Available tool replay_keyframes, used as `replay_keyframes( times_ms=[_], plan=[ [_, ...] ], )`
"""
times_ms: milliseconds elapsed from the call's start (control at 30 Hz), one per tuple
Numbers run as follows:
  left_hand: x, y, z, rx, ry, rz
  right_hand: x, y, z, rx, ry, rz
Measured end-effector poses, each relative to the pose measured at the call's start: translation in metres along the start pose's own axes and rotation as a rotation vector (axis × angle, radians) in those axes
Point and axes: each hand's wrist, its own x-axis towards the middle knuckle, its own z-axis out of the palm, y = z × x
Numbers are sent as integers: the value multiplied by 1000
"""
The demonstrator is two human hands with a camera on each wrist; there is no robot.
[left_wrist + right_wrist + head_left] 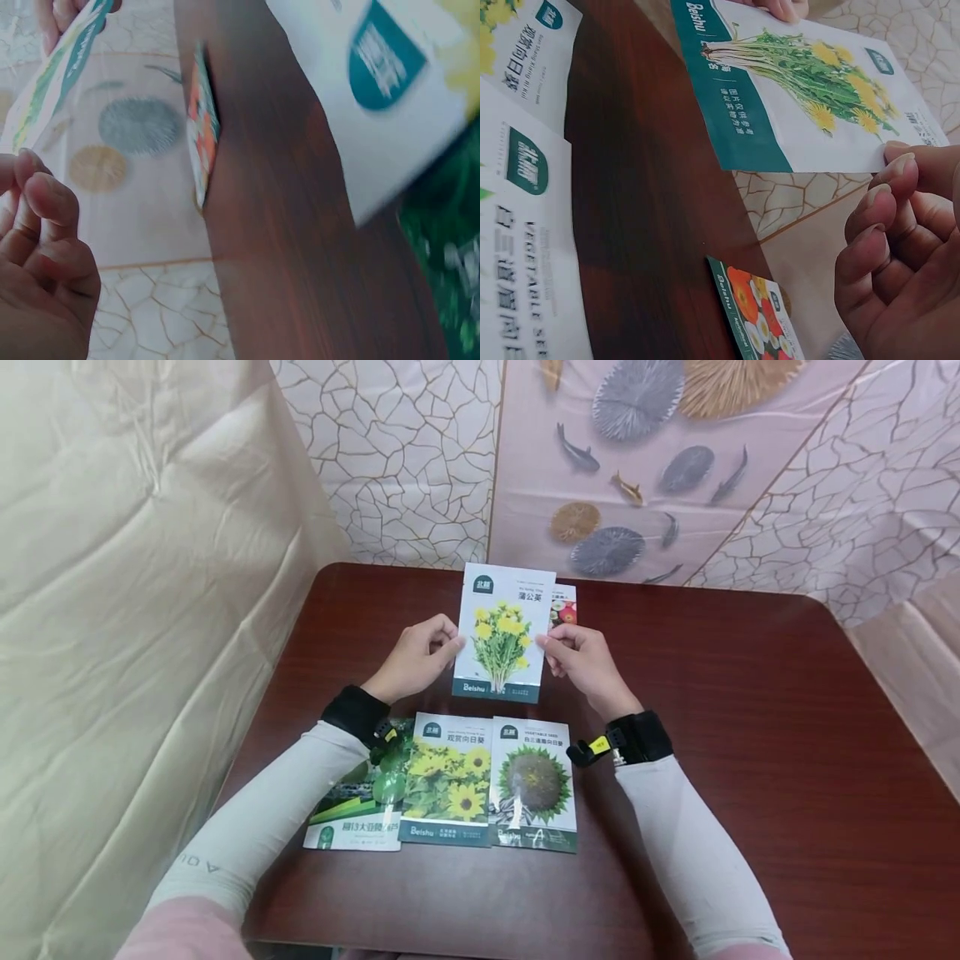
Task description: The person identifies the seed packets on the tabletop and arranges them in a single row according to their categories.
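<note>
Held above the worktop [720,710], the dandelion packet [501,639] is pinched at its side edges by the fingers of the left hand [417,657] and right hand [588,667], and could be bent or dropped if either pinch is twisted or slackened.

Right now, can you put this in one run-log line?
left grip: pinches dandelion packet, left edge; right grip: pinches right edge; pose: held above table; nearer: three packets; behind: red-flower packet, partly hidden
</note>
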Motion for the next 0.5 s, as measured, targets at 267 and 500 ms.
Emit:
replay_keyframes(
  times_ms=[267, 500],
  plan=[
    [-25, 11, 25, 30, -26, -6, -52, -8, -11, -92, -39, -22],
    [-77, 52, 55, 135, -55, 97, -134, -7, -21, -93, 27, -54]
  ],
)
